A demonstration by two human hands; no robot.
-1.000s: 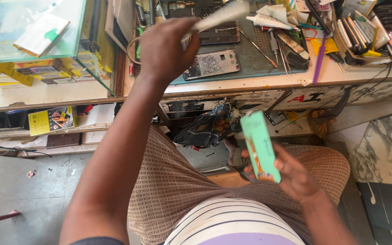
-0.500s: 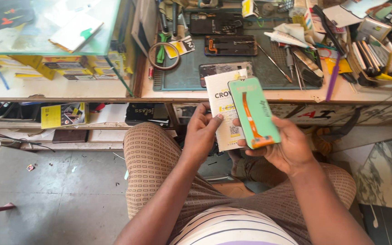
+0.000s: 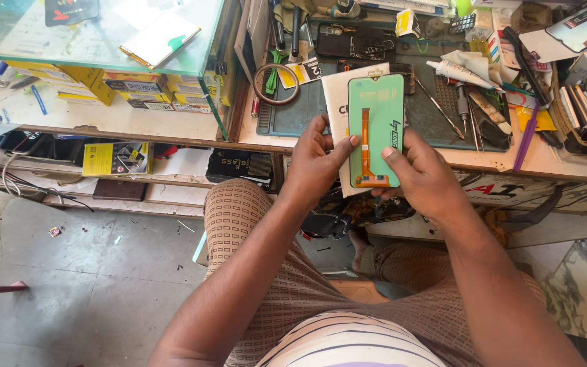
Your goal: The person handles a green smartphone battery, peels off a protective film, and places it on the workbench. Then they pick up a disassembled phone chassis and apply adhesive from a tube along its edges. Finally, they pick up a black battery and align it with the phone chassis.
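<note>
Single head-worn view, looking steeply down and forward from close above the person's lap, both hands mid-frame, cluttered table [image 3: 552, 160] across the top, grey floor [image 3: 69, 285] lower left; no second view to overlap.

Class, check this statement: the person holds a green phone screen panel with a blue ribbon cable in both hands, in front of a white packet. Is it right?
Not quite. The ribbon cable is orange, not blue, as the head view shows. The rest holds: left hand and right hand hold the green panel before the white packet.
</note>
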